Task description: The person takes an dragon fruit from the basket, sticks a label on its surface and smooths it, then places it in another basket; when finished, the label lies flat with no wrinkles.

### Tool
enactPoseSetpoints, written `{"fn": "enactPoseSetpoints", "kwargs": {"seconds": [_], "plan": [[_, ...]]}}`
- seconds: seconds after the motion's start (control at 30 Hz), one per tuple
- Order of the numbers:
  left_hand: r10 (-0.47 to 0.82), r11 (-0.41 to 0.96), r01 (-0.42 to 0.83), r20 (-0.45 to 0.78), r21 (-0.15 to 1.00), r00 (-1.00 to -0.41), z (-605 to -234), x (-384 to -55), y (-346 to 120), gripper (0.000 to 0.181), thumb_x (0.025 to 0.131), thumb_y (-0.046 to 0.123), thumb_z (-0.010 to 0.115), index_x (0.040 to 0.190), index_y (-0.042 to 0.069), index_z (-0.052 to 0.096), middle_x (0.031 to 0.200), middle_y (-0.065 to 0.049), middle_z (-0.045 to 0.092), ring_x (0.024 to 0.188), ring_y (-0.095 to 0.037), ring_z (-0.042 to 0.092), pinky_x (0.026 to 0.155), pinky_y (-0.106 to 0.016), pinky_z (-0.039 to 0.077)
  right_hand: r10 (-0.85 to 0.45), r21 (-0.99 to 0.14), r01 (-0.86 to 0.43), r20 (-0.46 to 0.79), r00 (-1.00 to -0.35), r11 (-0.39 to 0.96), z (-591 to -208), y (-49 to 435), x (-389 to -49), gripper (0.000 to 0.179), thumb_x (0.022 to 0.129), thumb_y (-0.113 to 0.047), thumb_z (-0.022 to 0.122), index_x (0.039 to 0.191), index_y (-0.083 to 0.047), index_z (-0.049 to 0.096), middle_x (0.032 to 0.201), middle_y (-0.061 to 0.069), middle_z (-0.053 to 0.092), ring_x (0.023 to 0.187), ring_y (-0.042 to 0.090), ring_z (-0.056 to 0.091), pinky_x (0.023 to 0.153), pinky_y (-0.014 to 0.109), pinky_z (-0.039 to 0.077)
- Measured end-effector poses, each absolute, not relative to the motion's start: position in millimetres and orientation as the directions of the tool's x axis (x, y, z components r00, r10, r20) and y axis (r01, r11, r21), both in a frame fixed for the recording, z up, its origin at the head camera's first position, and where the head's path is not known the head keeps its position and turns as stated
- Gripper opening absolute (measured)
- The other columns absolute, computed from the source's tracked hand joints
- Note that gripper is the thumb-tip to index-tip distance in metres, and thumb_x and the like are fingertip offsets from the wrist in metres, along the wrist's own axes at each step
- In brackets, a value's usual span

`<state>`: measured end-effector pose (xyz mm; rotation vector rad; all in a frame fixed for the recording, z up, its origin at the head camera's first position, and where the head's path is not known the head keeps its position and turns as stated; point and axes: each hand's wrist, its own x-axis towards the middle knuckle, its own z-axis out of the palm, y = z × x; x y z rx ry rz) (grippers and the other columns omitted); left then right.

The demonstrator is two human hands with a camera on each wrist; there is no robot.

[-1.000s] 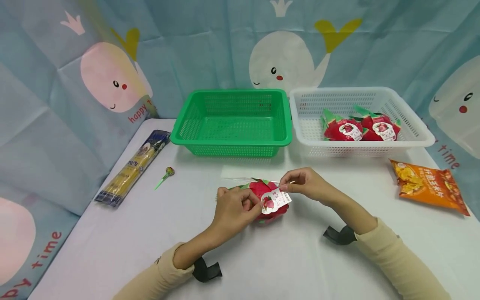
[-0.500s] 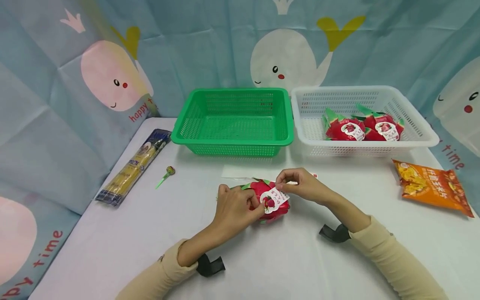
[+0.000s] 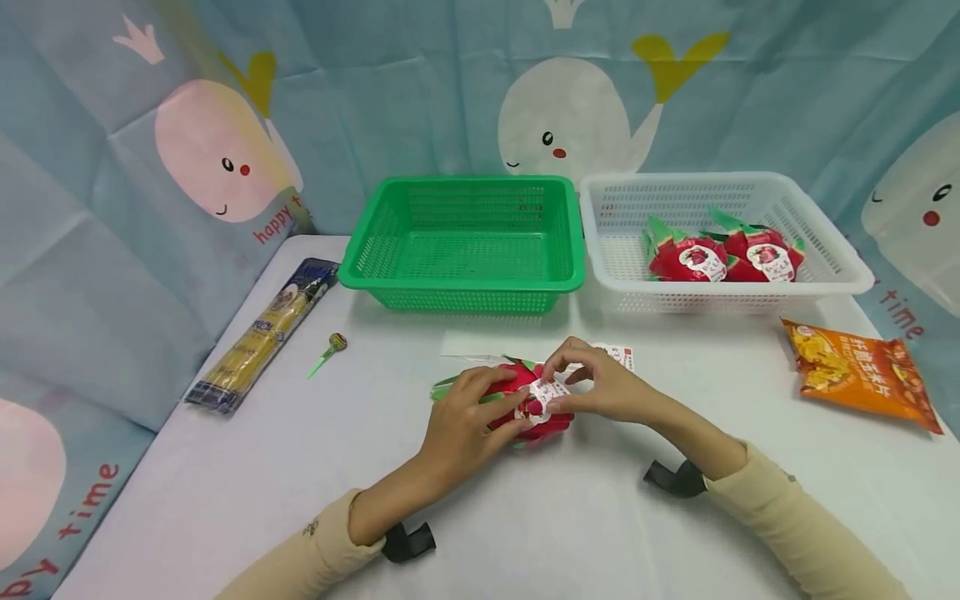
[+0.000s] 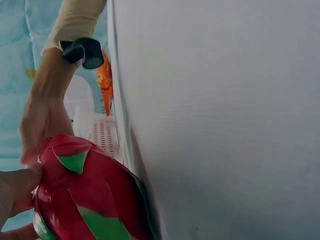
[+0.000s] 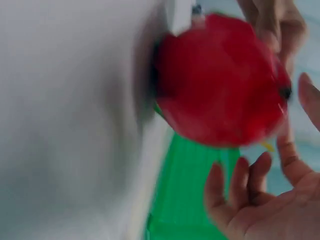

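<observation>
A red dragon fruit (image 3: 551, 429) with green leaf tips lies on the table between my hands. On its upper face sits a white printed label (image 3: 531, 414). My left hand (image 3: 457, 425) grips the fruit from the left, fingers curved over it and thumb at the label's edge. From the right, my right hand (image 3: 607, 387) touches the label with thumb and forefinger. In the right wrist view, its other fingers hang loosely beside the fruit (image 5: 220, 85). The left wrist view has the fruit (image 4: 80, 200) large, with the left thumb on its edge.
Behind the fruit lies a white sheet (image 3: 468, 343) with a printed label (image 3: 619, 356) at its right. A green basket (image 3: 461, 292) and a white basket (image 3: 720, 289) holding two labelled dragon fruits stand farther back. Spaghetti (image 3: 262, 337) and a lollipop (image 3: 327, 353) lie left, an orange snack bag (image 3: 862, 375) right.
The label's right end, earlier pinched up by my right hand, now lies down on the fruit. My left fingers have spread over the fruit, and my right thumb has moved in onto the label.
</observation>
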<state>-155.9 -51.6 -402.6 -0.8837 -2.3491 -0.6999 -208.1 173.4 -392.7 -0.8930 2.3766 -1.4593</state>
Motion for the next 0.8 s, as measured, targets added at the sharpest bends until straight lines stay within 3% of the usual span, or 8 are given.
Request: {"fn": "enactPoseSetpoints", "kwargs": {"seconds": [0.17, 0.23, 0.37, 0.5, 0.57, 0.73, 0.8], "plan": [[0.425, 0.626, 0.725, 0.653, 0.288, -0.627, -404.7, -157.3, -54.0, 0.036, 0.068, 0.026, 0.082, 0.101, 0.016, 0.073, 0.108, -0.002, 0.063, 0.105, -0.019, 0.056, 0.078, -0.028, 0.054, -0.606, -0.864, -0.272, -0.047, -0.794, 0.423, -392.2, 177.4, -204.3, 0.033, 0.078, -0.026, 0.072, 0.096, -0.013, 0.048, 0.098, 0.003, 0.050, 0.095, 0.020, 0.048, 0.078, 0.033, 0.049], [0.412, 0.609, 0.723, 0.649, 0.325, -0.639, -405.3, -158.0, -54.7, 0.035, 0.067, 0.024, 0.082, 0.100, 0.015, 0.073, 0.108, -0.002, 0.064, 0.107, -0.021, 0.056, 0.084, -0.031, 0.053, -0.614, -0.899, -0.212, -0.077, -0.786, 0.384, -390.8, 183.5, -206.6, 0.031, 0.080, -0.019, 0.069, 0.100, -0.009, 0.048, 0.100, 0.006, 0.050, 0.098, 0.023, 0.049, 0.079, 0.032, 0.049], [0.387, 0.579, 0.718, 0.644, 0.387, -0.660, -405.7, -159.4, -55.8, 0.034, 0.065, 0.022, 0.083, 0.097, 0.013, 0.073, 0.106, -0.002, 0.065, 0.110, -0.024, 0.057, 0.086, -0.033, 0.052, -0.673, -0.960, -0.171, -0.023, -0.739, 0.220, -394.1, 187.8, -214.5, 0.026, 0.085, -0.011, 0.063, 0.106, -0.003, 0.051, 0.112, 0.011, 0.050, 0.111, 0.023, 0.051, 0.088, 0.028, 0.048], [0.384, 0.554, 0.716, 0.633, 0.425, -0.673, -405.7, -160.2, -54.7, 0.034, 0.066, 0.022, 0.083, 0.096, 0.013, 0.073, 0.107, -0.001, 0.064, 0.105, -0.016, 0.061, 0.078, -0.025, 0.054, -0.743, -0.986, -0.030, -0.103, -0.661, 0.164, -403.6, 190.3, -221.3, 0.012, 0.091, -0.012, 0.056, 0.098, -0.006, 0.048, 0.107, 0.007, 0.045, 0.096, 0.013, 0.054, 0.082, 0.028, 0.050], [0.382, 0.543, 0.712, 0.624, 0.445, -0.681, -405.5, -160.1, -53.9, 0.034, 0.066, 0.022, 0.083, 0.096, 0.013, 0.073, 0.108, 0.000, 0.064, 0.103, -0.013, 0.062, 0.075, -0.022, 0.053, -0.738, -0.982, 0.037, -0.162, -0.655, 0.183, -406.9, 194.8, -222.2, 0.009, 0.092, -0.012, 0.053, 0.095, -0.007, 0.046, 0.106, 0.006, 0.044, 0.092, 0.012, 0.052, 0.079, 0.030, 0.052], [0.370, 0.543, 0.696, 0.611, 0.470, -0.700, -405.1, -159.2, -53.7, 0.033, 0.065, 0.022, 0.084, 0.095, 0.013, 0.073, 0.106, 0.002, 0.064, 0.101, -0.011, 0.062, 0.071, -0.018, 0.052, -0.669, -0.975, -0.102, -0.058, -0.741, 0.198, -402.7, 188.7, -212.2, 0.015, 0.087, -0.013, 0.062, 0.093, -0.006, 0.049, 0.118, 0.009, 0.047, 0.112, 0.025, 0.048, 0.094, 0.044, 0.046], [0.370, 0.539, 0.699, 0.612, 0.471, -0.698, -405.8, -159.7, -53.0, 0.033, 0.065, 0.022, 0.083, 0.095, 0.013, 0.073, 0.106, 0.002, 0.064, 0.101, -0.011, 0.062, 0.070, -0.017, 0.052, -0.653, -0.959, -0.185, 0.000, -0.758, 0.215, -400.0, 183.9, -207.8, 0.019, 0.083, -0.014, 0.066, 0.089, -0.006, 0.050, 0.114, 0.009, 0.049, 0.113, 0.023, 0.048, 0.098, 0.047, 0.042]]}}
